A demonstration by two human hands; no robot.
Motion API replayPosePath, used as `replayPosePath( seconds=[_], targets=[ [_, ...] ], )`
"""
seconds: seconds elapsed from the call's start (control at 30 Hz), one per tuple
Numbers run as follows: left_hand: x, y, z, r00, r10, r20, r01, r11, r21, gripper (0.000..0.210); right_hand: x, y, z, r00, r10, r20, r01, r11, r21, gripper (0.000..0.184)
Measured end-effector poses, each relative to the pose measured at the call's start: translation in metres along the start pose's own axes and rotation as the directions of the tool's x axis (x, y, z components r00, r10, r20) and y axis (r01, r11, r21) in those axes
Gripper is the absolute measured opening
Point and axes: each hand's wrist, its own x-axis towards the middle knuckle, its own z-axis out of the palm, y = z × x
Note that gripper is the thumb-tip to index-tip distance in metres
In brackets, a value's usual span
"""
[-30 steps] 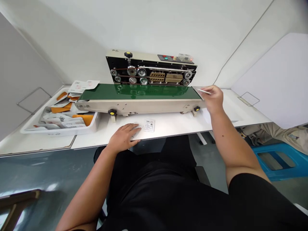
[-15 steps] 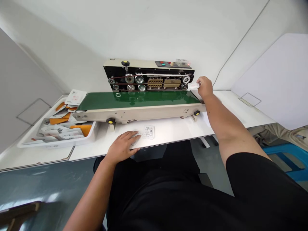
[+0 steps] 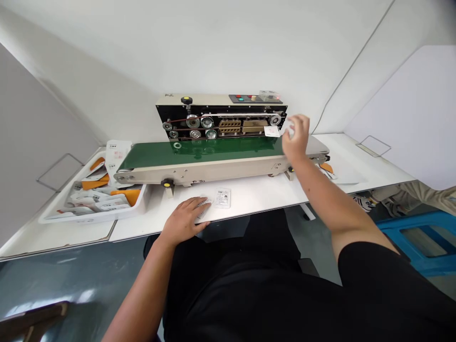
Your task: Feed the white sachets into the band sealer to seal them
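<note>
My left hand (image 3: 184, 218) lies flat near the table's front edge, fingers stretched over a small white printed sachet (image 3: 205, 208) that is partly covered. Just right of it lies another white sachet (image 3: 223, 198). At the right end of the band sealer (image 3: 192, 99), my right hand (image 3: 297, 138) is raised with fingers bent and apart, slightly blurred, nothing visible in them. A white sachet with pink print (image 3: 271, 131) hangs by its top edge at the sealer's rollers, left of that hand, above the green conveyor belt (image 3: 221, 148).
A white bin (image 3: 142, 203) of sachets and orange packets stands at the left, with a larger stack of white sachets (image 3: 117, 154) at the belt's end. Behind my right forearm are more packets (image 3: 327, 168). A blue stool (image 3: 420, 242) is at the right.
My right hand has let go of the sachet, and its fingers have spread. That sachet has moved left into the sealer. A sachet has come off the belt's left end. My left hand stays put.
</note>
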Motion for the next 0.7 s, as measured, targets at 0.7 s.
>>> replayPosePath(
  seconds=[0.7],
  targets=[
    [-0.001,0.008,-0.003,0.999,0.031,-0.035,-0.032,0.999,-0.031,0.054,-0.218,-0.072,0.041,0.739,0.459,0.493,-0.668,0.408,0.622,0.05]
  ],
)
